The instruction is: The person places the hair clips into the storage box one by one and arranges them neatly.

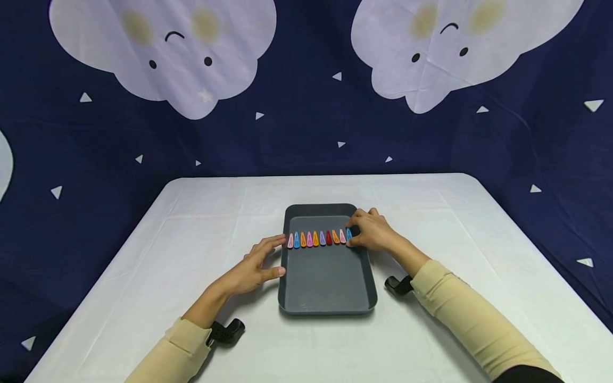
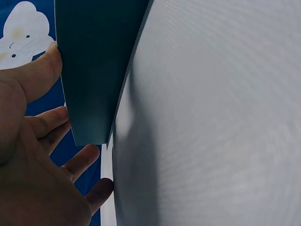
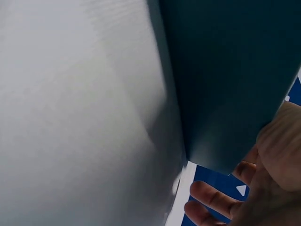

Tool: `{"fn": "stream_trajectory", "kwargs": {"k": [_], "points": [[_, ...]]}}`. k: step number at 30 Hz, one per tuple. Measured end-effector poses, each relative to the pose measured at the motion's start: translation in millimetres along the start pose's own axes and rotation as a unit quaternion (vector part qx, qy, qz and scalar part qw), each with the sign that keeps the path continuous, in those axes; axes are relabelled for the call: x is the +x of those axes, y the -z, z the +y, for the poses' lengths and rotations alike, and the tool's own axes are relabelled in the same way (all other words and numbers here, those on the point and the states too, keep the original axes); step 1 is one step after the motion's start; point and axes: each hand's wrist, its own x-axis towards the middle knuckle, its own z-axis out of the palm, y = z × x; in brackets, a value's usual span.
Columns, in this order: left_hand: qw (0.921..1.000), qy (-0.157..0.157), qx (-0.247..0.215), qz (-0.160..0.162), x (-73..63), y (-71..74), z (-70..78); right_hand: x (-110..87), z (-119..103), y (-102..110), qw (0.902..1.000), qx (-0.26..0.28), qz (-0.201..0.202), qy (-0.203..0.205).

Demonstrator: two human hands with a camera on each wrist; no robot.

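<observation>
A row of several snap hair clips in pink, blue, orange, purple and red runs across the dark grey tray [image 1: 325, 287] in the head view. At the row's right end, my right hand [image 1: 375, 231] reaches over the rim and pinches a blue hair clip [image 1: 348, 233] between thumb and index finger. My left hand [image 1: 254, 271] lies along the tray's left rim, fingers spread and fairly straight, fingertips right at the edge beside a pale pink hair clip [image 1: 290, 241]. In both wrist views the tray's outer wall [image 2: 94, 70] hides the clips.
The tray stands on a white-covered table [image 1: 215, 223]. Behind it hangs a dark blue backdrop [image 1: 306, 143] with white clouds and triangles. A black wrist camera [image 1: 227, 332] is strapped at the left cuff, another black wrist camera [image 1: 398, 286] at the right.
</observation>
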Motion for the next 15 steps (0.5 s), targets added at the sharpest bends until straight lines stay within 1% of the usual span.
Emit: {"fn": "stream_trajectory", "kwargs": {"k": [15], "points": [[1.0000,0.001,-0.003,-0.001,0.4,-0.5,-0.8,0.8,0.4,-1.3,0.9999,-0.011,-0.009,-0.003]]}}
